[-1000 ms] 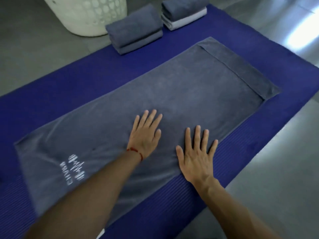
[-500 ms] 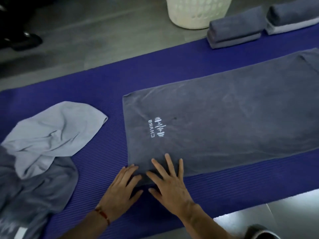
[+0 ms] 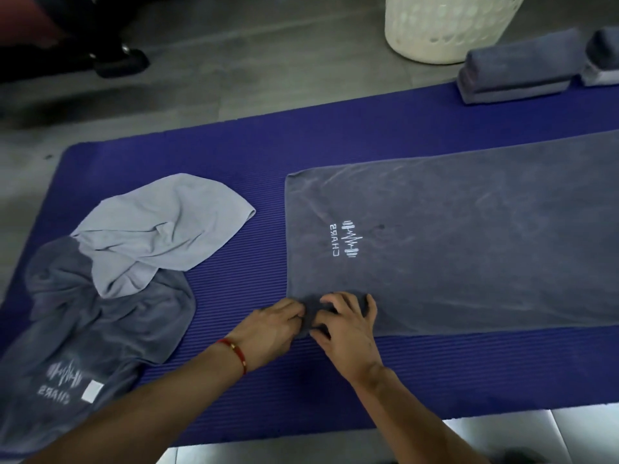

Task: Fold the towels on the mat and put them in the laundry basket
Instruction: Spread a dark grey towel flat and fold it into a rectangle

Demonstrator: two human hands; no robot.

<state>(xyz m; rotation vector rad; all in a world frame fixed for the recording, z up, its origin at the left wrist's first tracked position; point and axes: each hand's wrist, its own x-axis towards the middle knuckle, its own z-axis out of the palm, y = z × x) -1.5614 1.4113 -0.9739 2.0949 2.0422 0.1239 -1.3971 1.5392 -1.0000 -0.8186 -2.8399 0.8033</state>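
A dark grey towel (image 3: pixel 469 249) lies spread flat on the blue mat (image 3: pixel 234 155), its long side running off toward the right edge of the view. White stitched lettering and a logo (image 3: pixel 345 242) sit near its left end. At the towel's near left corner both hands meet. The left hand (image 3: pixel 271 326), with a red cord bracelet (image 3: pixel 236 353) on its wrist, has its fingers curled and pinching the bunched corner cloth. The right hand (image 3: pixel 345 326) lies just beside it, fingers bent over the same raised fold and its thumb tucked under the edge, so it too has hold of the corner.

Left of the towel, well apart from it, a crumpled light grey towel (image 3: pixel 160 229) rests partly on a heaped dark grey towel (image 3: pixel 100 329) that bears the same logo and a white tag. Beyond the towel's far edge, two folded towels (image 3: pixel 516 68) are stacked on the mat, with another folded stack (image 3: pixel 603 58) just beside them at the right edge of the view. The white perforated laundry basket (image 3: pixel 445 28) stands on the grey floor (image 3: pixel 234 78) beyond the mat, near those stacks.
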